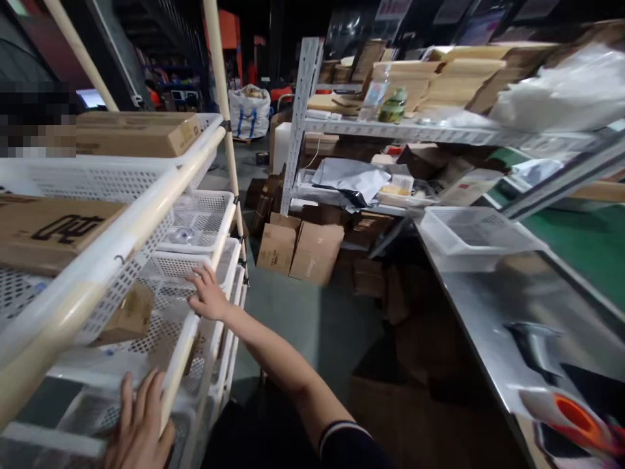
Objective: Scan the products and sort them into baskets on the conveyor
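My right hand (209,296) reaches across to the shelf rack on the left, with its fingers spread at the rim of a white perforated basket (178,266). Lower down, my left hand (141,423) lies with fingers stretched out against a pale rack rail (178,371), near another white basket. Neither hand appears to hold anything. A small cardboard box (129,316) sits in a basket between the hands and the upper rail. Above it, a larger carton (58,228) with black print rests in an upper basket.
A metal table (483,312) at right carries a white crate (481,228), a barcode scanner (534,345) and an orange-cored tape roll (576,417). Open cardboard boxes (317,251) stand on the floor ahead. Behind them, a metal shelf (415,127) holds envelopes and a green-labelled jar (393,107).
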The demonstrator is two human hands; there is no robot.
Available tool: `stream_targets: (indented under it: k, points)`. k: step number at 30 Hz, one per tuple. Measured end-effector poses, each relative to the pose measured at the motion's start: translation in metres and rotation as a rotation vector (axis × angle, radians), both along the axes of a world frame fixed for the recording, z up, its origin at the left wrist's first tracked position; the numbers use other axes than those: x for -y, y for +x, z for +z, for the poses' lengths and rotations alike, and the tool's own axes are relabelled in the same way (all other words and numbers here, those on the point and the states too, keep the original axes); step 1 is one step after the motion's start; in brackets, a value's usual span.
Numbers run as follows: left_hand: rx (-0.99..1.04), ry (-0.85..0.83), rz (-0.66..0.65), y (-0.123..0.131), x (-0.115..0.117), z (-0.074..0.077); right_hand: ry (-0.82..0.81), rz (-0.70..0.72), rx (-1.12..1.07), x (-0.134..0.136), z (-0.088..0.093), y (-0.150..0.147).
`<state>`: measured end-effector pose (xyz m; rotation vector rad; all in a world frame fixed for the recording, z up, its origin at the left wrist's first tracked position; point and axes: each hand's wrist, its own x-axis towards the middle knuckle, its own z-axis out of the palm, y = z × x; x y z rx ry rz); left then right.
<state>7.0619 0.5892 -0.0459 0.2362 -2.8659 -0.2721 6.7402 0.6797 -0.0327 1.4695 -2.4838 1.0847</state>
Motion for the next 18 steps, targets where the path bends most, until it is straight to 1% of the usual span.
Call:
stream_targets:
  k: [4, 7, 10, 14, 16, 18]
  points:
    - [-0.001, -0.033, 0.005, 0.011, 0.036, -0.006, -0.042, -0.029, 0.006, 0.025, 0.000, 0.016]
    - [0.028, -0.055, 0.000, 0.016, 0.054, -0.006, -0.098, -0.031, 0.026, 0.038, -0.005, 0.022]
    - [0.049, -0.086, 0.006, 0.022, 0.061, -0.001, -0.136, -0.026, 0.018, 0.045, -0.009, 0.026]
    - [0.111, -0.100, 0.037, 0.028, 0.061, 0.005, -0.106, -0.046, 0.068, 0.046, -0.010, 0.036]
    - [0.149, -0.092, 0.058, 0.029, 0.062, 0.004, -0.061, -0.045, 0.091, 0.042, -0.008, 0.041]
    - [0.177, -0.081, 0.083, 0.028, 0.064, -0.002, 0.023, -0.014, 0.097, 0.035, 0.001, 0.043]
